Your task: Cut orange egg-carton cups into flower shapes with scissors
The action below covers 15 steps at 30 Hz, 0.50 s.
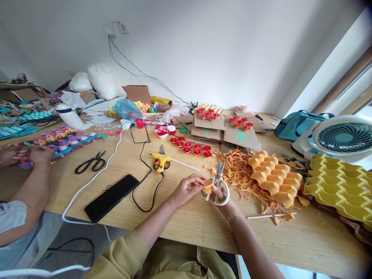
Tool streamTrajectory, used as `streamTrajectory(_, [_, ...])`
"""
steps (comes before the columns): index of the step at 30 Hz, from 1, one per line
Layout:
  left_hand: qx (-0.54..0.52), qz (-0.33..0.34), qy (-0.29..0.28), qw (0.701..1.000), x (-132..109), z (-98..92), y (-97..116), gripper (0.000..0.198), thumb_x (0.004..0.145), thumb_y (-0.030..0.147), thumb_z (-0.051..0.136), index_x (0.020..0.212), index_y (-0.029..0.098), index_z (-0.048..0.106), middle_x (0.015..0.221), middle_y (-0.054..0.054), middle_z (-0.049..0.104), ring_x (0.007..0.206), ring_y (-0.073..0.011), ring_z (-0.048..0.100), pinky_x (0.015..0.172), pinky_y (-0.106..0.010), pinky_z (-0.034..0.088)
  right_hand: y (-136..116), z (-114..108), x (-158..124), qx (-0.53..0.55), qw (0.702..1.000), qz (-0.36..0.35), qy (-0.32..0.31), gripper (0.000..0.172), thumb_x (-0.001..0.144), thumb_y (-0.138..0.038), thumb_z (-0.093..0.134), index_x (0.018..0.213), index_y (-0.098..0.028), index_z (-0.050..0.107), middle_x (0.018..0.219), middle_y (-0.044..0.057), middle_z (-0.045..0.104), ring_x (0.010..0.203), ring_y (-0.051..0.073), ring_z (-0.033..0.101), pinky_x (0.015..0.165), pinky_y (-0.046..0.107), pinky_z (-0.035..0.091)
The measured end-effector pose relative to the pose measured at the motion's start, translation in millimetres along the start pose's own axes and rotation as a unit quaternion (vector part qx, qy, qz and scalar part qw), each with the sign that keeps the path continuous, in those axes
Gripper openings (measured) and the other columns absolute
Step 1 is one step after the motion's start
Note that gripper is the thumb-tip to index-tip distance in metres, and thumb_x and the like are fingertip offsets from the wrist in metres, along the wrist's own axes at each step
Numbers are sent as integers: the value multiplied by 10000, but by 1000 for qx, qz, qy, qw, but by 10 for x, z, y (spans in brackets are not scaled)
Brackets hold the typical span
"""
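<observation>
Between my two hands is a small orange egg-carton cup (207, 187), held a little above the table's front part. My left hand (188, 189) pinches its left side with thumb and fingertips. White-handled scissors (223, 195) hang on my right hand (222, 199), their blades (220, 169) pointing away from me and slightly apart. The right thumb also touches the cup's side. Orange carton scraps (235, 170) lie in a heap just beyond the scissors. Beside the heap are nested orange cups in rows (274, 178).
A yellow glue gun (161, 162), a black phone (111, 197) and black scissors (90, 162) lie to the left, among cords. Red paper roses (197, 149) stand ahead, near cardboard pieces (240, 135). Yellow egg trays (338, 186) and a fan (343, 135) are right. A co-worker's hands (40, 155) are far left.
</observation>
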<state>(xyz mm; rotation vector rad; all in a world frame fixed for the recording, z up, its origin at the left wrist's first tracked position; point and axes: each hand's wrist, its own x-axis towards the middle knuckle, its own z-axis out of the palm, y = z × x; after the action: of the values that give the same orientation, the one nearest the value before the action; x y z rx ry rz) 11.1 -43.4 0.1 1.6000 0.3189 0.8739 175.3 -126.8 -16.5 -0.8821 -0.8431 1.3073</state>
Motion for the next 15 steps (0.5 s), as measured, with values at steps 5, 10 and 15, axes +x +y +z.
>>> streamTrajectory(5, [19,27,6,999,-12,-13,-37,249,863,409,672,870,160,683,1124,-126,637,1130,-238,601,980,-378,464,39,-46,13,6,1000,-5,-5,390,711,-460,822,972,-242,631,936,31,680,787,184,626,719,319,504])
streamTrajectory(10, [48,37,-7,998,-30,-16,-55,233,880,393,653,857,162,664,1170,-140,646,1109,-230,621,908,-340,489,22,-51,7,9,1000,-7,-11,397,722,-436,822,1023,-248,644,1001,43,692,870,208,652,778,341,520])
streamTrajectory(15, [142,88,30,985,-47,24,13,172,879,338,658,838,171,664,1146,-134,660,1090,-225,619,897,-338,480,-12,-21,4,16,1000,-15,-15,340,751,-423,799,999,-252,641,972,34,687,897,212,654,784,338,529])
